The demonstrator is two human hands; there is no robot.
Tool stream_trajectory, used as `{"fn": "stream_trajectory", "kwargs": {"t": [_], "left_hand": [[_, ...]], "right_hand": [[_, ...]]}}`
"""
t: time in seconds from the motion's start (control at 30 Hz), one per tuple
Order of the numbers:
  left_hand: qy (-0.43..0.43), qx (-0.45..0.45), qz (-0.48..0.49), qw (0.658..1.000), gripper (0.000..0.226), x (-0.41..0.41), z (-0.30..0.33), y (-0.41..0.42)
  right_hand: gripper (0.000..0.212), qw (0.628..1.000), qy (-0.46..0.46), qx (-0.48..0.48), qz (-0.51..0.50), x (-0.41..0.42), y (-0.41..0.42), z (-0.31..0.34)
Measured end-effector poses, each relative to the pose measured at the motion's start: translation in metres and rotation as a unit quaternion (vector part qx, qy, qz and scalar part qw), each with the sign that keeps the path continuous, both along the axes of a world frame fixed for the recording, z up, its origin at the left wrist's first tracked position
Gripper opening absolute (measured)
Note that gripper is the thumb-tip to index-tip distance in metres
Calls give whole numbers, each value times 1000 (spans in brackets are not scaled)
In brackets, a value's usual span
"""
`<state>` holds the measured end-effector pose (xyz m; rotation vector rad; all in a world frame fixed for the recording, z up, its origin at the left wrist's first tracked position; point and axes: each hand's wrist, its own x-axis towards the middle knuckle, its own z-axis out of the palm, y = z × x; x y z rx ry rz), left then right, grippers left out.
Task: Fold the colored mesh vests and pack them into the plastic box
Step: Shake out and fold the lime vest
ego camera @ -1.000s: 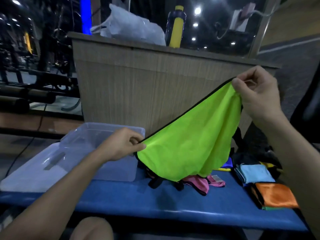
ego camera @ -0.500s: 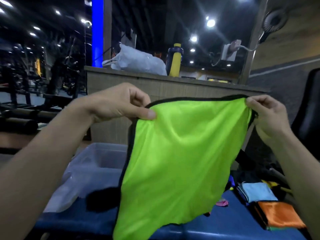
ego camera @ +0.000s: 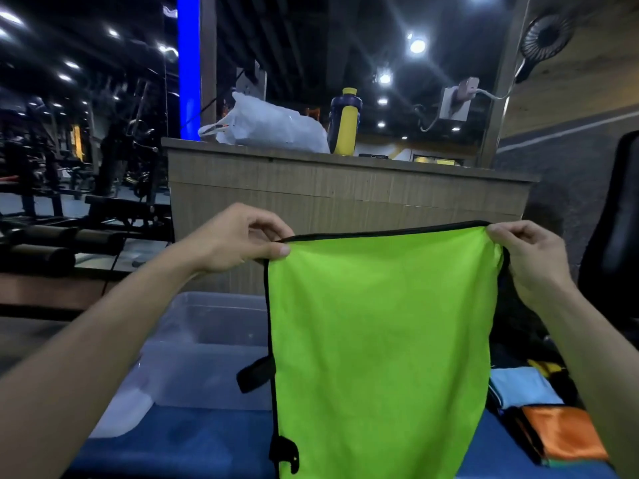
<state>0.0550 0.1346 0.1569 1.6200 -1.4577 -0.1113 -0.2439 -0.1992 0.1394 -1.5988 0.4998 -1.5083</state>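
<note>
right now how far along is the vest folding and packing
Done: a light blue vest and an orange vest lie folded on the blue bench. In hand: the left hand and right hand hold the green vest up by its top corners, unfolded. Left: folding it and packing; the plastic box looks empty.

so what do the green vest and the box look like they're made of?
Green vest: thin synthetic fabric, matte, black trim; it hangs limp with soft creases. Mesh holes can't be made out. Box: translucent plastic, slightly frosted; its far wall shows through.
</note>
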Motion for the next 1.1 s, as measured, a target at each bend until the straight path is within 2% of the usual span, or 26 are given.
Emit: {"fn": "stream_trajectory", "kwargs": {"t": [0.07, 0.13, 0.5, 0.7, 0.97, 1.1], "left_hand": [[-5, -25, 2, 1000, 27, 2, -5, -1], [-49, -41, 4, 998, 29, 3, -10, -4], [-189, -69, 49, 978, 28, 6, -27, -20], [-179, -60, 62, 980, 28, 5, -27, -24], [-191, -26, 29, 981, 28, 2, -24, -23], [-187, -5, 61, 980, 22, 2, -23, -20]], "right_hand": [[10, 1000, -2, 5, -1, 0, -2, -3], [11, 1000, -2, 7, -3, 2, -3, -8], [14, 1000, -3, 12, -14, 6, -9, -17], [14, 1000, -6, 9, -8, 3, -10, -17], [9, 1000, -2, -4, 2, -3, -4, -15], [9, 1000, -2, -11, 9, -7, 1, -11]]}}
